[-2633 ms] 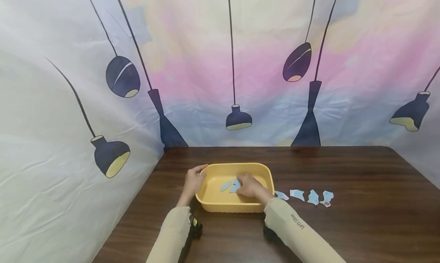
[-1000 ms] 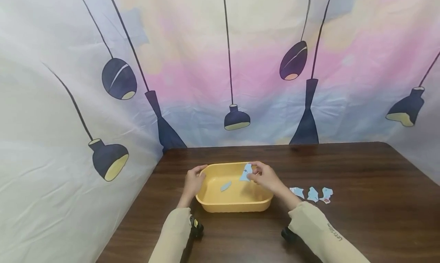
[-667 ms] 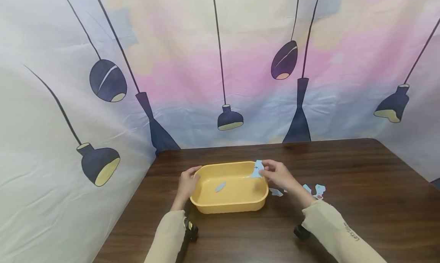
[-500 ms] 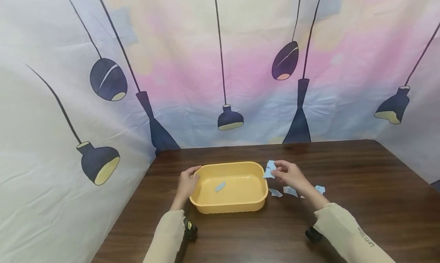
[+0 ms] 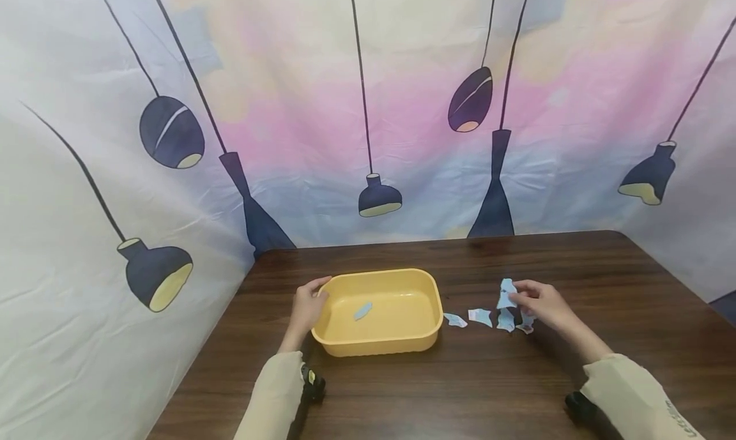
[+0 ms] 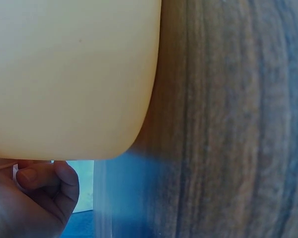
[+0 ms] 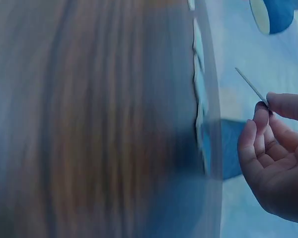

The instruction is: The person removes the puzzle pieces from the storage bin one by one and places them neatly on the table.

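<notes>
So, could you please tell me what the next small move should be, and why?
Probably lower the held piece onto the table near the row: the right wrist view shows the right hand pinching it clear of the surface, and four pieces already lie there, close by it.

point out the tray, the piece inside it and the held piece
Tray [image 5: 391,315], head view, on its bare floor.
Piece inside [image 5: 363,311], head view, on its middle.
Held piece [image 5: 506,297], head view, near its middle.
</notes>
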Tool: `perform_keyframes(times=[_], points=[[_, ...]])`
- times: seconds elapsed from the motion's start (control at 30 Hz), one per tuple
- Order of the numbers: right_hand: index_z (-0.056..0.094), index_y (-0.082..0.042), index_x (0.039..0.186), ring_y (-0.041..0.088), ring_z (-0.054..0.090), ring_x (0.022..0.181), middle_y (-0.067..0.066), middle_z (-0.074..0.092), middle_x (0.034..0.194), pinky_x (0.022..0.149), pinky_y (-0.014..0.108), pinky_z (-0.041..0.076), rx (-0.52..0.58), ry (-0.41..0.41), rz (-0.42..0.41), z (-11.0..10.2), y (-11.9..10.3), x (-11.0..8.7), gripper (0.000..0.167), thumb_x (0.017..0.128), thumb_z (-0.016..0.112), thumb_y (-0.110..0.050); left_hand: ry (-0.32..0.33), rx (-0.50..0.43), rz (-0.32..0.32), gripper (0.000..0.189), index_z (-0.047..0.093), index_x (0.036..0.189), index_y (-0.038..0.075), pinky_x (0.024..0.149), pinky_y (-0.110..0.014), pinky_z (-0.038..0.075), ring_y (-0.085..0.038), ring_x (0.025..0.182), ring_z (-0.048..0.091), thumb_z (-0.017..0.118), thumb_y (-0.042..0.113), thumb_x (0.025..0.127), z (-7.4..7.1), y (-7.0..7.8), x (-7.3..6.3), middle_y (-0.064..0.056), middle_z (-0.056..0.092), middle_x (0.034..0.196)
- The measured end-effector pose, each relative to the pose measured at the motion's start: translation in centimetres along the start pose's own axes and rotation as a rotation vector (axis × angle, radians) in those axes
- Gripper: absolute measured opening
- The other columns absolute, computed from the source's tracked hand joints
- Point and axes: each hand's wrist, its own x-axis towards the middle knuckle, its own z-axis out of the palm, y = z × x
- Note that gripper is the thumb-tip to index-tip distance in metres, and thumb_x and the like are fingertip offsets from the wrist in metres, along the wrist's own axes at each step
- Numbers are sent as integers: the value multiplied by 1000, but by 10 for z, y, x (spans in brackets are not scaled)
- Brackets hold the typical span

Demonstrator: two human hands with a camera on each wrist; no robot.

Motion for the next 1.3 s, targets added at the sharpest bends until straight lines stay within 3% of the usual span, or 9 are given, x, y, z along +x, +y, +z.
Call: perform_keyframes(times=[0.17, 0.4, 0.53, 0.8, 1.1, 1.3], points=[[52, 16, 127, 8, 55, 72, 8, 63, 86, 66, 24, 53, -48, -6, 21, -17, 15, -9, 48, 98, 56, -22, -21, 2, 10, 37, 61, 128, -1, 61, -29, 56, -28, 82, 72, 50, 0, 93, 0, 0, -2, -29, 66, 118], [51, 16, 128, 8, 54, 69, 4, 60, 83, 64, 23, 50, -99, -30, 72, -37, 31, -17, 51, 99, 54, -25, -9, -1, -4, 37, 63, 127, 1, 55, -25, 52, -21, 71, 69, 50, 0, 92, 0, -1, 0, -28, 69, 110], [49, 16, 130, 8, 52, 68, 3, 58, 81, 63, 23, 48, -126, -49, 89, -44, 37, -21, 53, 99, 52, -27, -3, -3, -5, 37, 63, 127, 1, 55, -23, 51, -20, 73, 69, 50, 0, 92, 0, -2, 2, -27, 69, 113], [53, 19, 123, 9, 54, 71, 14, 65, 91, 60, 23, 49, -184, -22, 76, -46, 48, -23, 45, 98, 52, -19, -2, -2, -13, 37, 63, 127, 1, 55, -25, 52, -18, 70, 67, 50, 0, 92, 0, -3, 2, -28, 69, 109], [56, 16, 118, 11, 52, 67, 6, 59, 79, 58, 24, 47, -218, -26, 68, -45, 47, -24, 39, 99, 52, -17, -5, 4, -22, 37, 63, 128, 2, 61, -26, 55, -25, 85, 72, 51, 1, 93, 1, -3, 1, -27, 68, 116], [56, 15, 121, 10, 53, 67, 7, 60, 81, 58, 24, 47, -211, -18, 47, -46, 41, -23, 41, 101, 50, -21, -2, 6, -9, 37, 63, 127, 1, 64, -29, 56, -30, 92, 71, 51, 1, 92, 1, -3, 2, -27, 67, 119]])
